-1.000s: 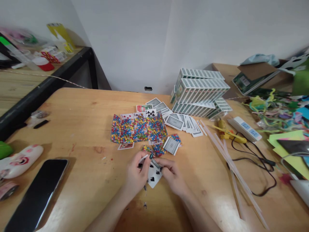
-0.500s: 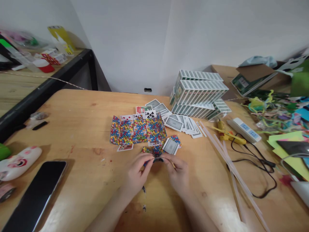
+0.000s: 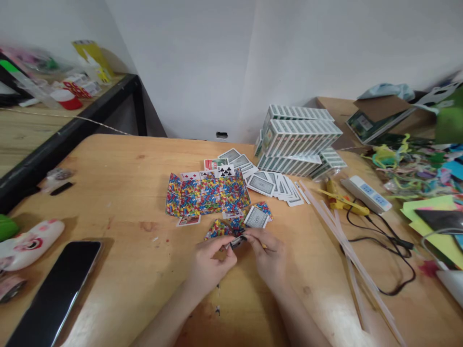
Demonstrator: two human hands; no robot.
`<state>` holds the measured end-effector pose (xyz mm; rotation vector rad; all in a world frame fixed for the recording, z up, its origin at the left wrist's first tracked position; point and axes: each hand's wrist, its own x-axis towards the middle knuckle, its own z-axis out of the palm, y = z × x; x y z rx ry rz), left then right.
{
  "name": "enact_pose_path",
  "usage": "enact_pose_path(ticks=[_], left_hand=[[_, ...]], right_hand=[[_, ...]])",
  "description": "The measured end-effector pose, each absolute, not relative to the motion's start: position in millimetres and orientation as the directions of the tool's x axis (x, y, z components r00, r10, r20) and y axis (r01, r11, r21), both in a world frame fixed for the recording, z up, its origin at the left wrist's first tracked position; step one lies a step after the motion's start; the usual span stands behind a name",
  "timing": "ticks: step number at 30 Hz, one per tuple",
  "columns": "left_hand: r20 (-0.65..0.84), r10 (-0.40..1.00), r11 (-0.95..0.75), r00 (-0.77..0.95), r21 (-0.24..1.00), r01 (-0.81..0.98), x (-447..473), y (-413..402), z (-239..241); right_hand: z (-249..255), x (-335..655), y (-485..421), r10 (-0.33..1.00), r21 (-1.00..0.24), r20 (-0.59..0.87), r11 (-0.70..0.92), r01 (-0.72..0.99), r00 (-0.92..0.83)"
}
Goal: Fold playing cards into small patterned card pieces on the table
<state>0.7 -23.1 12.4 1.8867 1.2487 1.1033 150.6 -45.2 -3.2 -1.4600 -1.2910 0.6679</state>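
Observation:
Between the fingertips of my left hand (image 3: 212, 258) and my right hand (image 3: 266, 253) is a small dark piece with a pale edge (image 3: 238, 241); its kind is too small to make out. Both hands are closed in a pinch on it. Just beyond my fingers lie pieces of multicoloured patterned paper (image 3: 217, 228) and a playing card (image 3: 256, 218), back up. Farther off, a low box form covered in the same patterned paper (image 3: 210, 195) lies on the table, with playing cards (image 3: 226, 170) along its far side and a face card (image 3: 188, 220) under its near edge.
Spread cards (image 3: 282, 187) and stacked card boxes (image 3: 304, 137) stand at the back right. A yellow glue gun (image 3: 347, 205), a power strip (image 3: 366, 194), translucent sticks (image 3: 347, 246) and colourful scraps (image 3: 408, 173) lie to the right. A phone (image 3: 54, 294) is at the left.
The small dark piece has tilted and shows more of its surface. My left hand has turned slightly, and more of the patterned paper behind it shows.

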Motion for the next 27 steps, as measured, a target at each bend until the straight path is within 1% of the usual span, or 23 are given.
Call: enact_pose_path(ticks=[4,9,13,16,18,20,23,27], left_hand=[[0.239,0.948,-0.309,0.211,0.851,0.424,0.9,-23.8,12.2],[0.104,0.957,-0.194,0.27,0.923,0.333,1.4,-21.0,11.5],[-0.019,0.975,-0.059,0.222,0.939,0.338,2.7,-19.0,6.8],[-0.109,0.987,0.079,0.118,0.97,0.23,3.0,-18.0,3.2],[-0.178,0.983,0.172,0.053,0.979,0.107,3.1,-16.8,1.9],[-0.234,0.972,0.234,0.016,0.972,0.004,3.6,-15.2,2.0],[-0.278,0.96,0.278,0.011,0.959,-0.061,4.3,-12.7,4.9],[-0.322,0.941,0.33,0.106,0.941,-0.072,2.4,-10.2,12.1]], right_hand=[[-2.3,151.5,-42.8,0.932,-0.952,0.14,0.034,0.305,0.335],[-4.3,151.4,-39.7,0.941,-0.979,0.057,-0.014,0.204,0.334],[-6.2,151.3,-37.2,0.93,-0.993,-0.017,-0.058,0.101,0.366],[-3.5,151.8,-34.7,0.92,-0.997,-0.075,-0.064,-0.04,0.386],[-1.3,151.3,-33.6,0.936,-0.988,-0.129,-0.093,-0.125,0.326],[-0.5,149.6,-33.6,0.954,-0.977,-0.173,-0.135,-0.164,0.245],[-1.5,146.1,-35.0,0.961,-0.969,-0.203,-0.17,-0.177,0.187],[-1.6,144.2,-36.6,0.946,-0.955,-0.23,-0.173,-0.243,0.23]])
